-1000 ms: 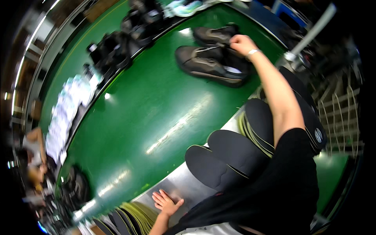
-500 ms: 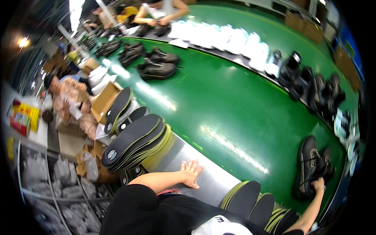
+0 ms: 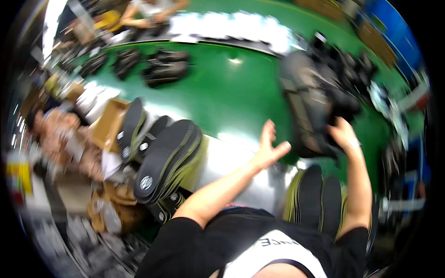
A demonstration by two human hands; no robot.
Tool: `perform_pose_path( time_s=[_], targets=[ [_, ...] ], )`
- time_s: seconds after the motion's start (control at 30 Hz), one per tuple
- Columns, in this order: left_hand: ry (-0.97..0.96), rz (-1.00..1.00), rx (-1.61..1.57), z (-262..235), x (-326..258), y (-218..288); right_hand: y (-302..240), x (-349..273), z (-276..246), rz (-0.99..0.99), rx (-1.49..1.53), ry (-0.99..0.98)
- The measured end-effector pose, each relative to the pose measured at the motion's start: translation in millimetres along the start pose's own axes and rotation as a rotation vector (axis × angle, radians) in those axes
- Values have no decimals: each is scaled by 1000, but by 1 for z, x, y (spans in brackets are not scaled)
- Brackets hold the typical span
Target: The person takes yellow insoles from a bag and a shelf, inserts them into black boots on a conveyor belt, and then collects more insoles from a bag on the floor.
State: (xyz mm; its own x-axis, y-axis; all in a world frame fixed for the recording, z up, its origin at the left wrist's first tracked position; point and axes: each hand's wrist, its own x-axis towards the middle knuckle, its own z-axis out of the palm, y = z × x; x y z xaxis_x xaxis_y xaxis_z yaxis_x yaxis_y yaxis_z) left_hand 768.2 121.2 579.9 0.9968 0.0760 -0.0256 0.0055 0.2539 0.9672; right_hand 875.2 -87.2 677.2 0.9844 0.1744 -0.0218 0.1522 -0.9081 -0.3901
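A pair of dark brown lace-up shoes (image 3: pixel 301 104), blurred by motion, hangs above the green surface (image 3: pixel 222 97) at the right. My right hand (image 3: pixel 344 134) is closed on the pair at the near end; its fingertips are partly hidden by the shoes. Left of the shoes and apart from them, my left hand (image 3: pixel 271 150) is held up, fingers and thumb spread, holding nothing. A thick stack of black insoles with yellow-green edges (image 3: pixel 167 153) stands left of my left forearm. More stacked insoles (image 3: pixel 311 197) stand close to my body, beside my right forearm.
A bare metal ledge (image 3: pixel 227 160) runs between the insole stacks. Brown shoes (image 3: pixel 167 67) stand on the far left of the green surface. White-wrapped items (image 3: pixel 232 28) line its far side. A seated person (image 3: pixel 60 132) is by an open cardboard box (image 3: pixel 110 125); another works at the far side.
My right hand has lifted the pair of shoes off the green surface and brought it inward. My left hand has left the metal ledge and moved right, toward the shoes. The view has shifted.
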Motion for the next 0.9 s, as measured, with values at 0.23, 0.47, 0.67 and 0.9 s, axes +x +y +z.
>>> perform_pose_path(
  time_s=[0.23,0.47,0.67,0.9],
  targets=[
    [4,-155,7,-30,-53,-26,-88,-92,98,-21,-323,-238],
    [-208,-233,598,-74,-112,-59,-75,-164,126,-49,-294,-543],
    [-32,131,441,-76,-92,-11,-90,-148,91,-434,-49,-39],
    [-166,480,832,-67,-45,-20,-86,-99,139,-351,405,-133]
  ],
)
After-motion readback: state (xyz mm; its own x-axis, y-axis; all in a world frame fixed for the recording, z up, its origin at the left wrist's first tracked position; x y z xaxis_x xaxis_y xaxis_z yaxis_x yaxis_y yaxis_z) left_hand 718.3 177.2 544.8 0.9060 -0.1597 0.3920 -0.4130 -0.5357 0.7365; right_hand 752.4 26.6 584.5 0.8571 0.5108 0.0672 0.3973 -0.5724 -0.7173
